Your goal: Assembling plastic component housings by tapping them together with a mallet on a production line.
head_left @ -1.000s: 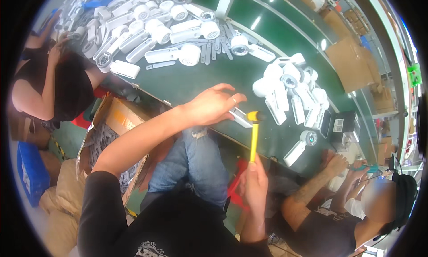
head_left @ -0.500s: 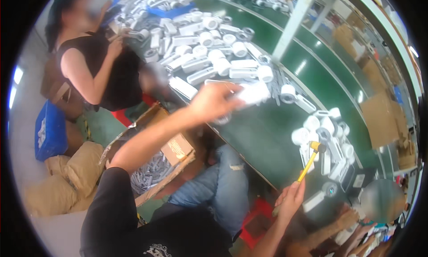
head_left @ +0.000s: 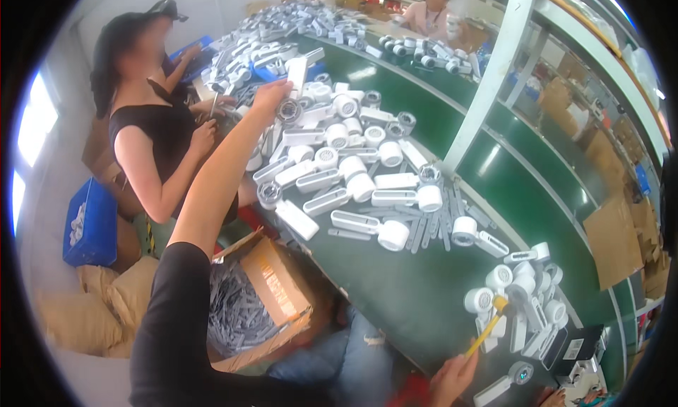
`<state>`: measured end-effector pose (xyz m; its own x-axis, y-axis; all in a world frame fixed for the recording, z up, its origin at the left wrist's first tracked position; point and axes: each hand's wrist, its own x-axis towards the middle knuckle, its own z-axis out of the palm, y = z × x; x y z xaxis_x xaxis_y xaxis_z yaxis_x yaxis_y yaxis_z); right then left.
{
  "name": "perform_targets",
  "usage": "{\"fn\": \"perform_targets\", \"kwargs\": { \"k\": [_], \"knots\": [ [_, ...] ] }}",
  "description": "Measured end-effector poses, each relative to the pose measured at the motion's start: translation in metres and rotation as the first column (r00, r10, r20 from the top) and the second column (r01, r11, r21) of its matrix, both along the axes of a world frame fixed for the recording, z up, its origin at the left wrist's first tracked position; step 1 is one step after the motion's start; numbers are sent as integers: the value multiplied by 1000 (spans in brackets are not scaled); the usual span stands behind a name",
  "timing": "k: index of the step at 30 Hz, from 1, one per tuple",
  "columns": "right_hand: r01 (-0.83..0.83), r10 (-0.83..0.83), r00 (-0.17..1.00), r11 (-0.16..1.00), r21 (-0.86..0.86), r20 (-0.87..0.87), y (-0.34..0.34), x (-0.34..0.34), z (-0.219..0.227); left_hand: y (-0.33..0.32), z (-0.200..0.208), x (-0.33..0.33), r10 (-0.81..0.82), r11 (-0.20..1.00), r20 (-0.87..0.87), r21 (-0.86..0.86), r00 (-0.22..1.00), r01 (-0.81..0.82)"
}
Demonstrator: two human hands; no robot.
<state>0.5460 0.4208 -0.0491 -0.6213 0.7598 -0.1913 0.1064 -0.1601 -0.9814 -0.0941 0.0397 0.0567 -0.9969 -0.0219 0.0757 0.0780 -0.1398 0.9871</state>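
Note:
My left hand (head_left: 272,96) is stretched out over the far left of a big heap on the green table. Its fingers are closed around a white handheld fan body (head_left: 298,75), whose open round end hangs beside them. Low on the right, my right hand (head_left: 452,377) grips the yellow handle of a small mallet (head_left: 500,304). The mallet's head rests over or just above a smaller pile of white fan bodies (head_left: 522,280); contact cannot be made out. Another white fan body (head_left: 357,222) lies at the near edge of the big heap, by thin grey strips (head_left: 431,227).
A cardboard box (head_left: 279,280) of grey strips stands below the table edge at left. Co-workers sit at the left (head_left: 155,139) and far side (head_left: 429,15). A white post (head_left: 487,82) rises from the table. A single fan body (head_left: 503,384) lies near right.
My left hand has moved away to the far left of the heap; a fan body now lies near where it was. The view has tilted up. My right hand still holds the mallet.

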Motion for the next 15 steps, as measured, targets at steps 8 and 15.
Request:
{"fn": "perform_targets", "kwargs": {
  "k": [8, 15],
  "knots": [
    [-36, 28, 996, 995, 96, 82, -2, 19, 6, -1, -62, -114, 251, 844, -180, -441, 951, -306],
    [101, -103, 995, 991, 86, 14, -3, 13, 8, 23, -82, -138, -146, 306, -466, -860, 873, -409]
  ]
}}
